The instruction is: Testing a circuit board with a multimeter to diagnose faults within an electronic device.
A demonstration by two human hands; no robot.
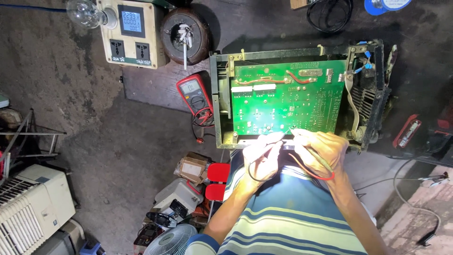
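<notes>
Lying flat inside an open black metal frame (377,94), the green circuit board (285,99) takes up the middle of the view, with its long axis running left to right across the dark desk (94,108). The board sits directly ahead of both hands, and its near edge lies just beyond the fingertips.

The left hand (264,153) is closed around a thin probe with a black lead (252,174) that loops below the wrist. The right hand (321,148) is closed around a second probe with a red lead (316,174) that curves under the palm. Both probe tips point forward and meet the board at its near edge, close to the middle of its length. The exact contact points are too small to tell.

Both hands lie side by side and almost touching, at about equal reach from the board. The right hand stands slightly farther along the board's long axis toward the heat-sink (363,101) end.

A red multimeter (193,94) rests left of the frame, nearer the left hand, display face up. A cream socket box (132,33) with a display and a clear bulb (85,13) stand well apart at the far left.
</notes>
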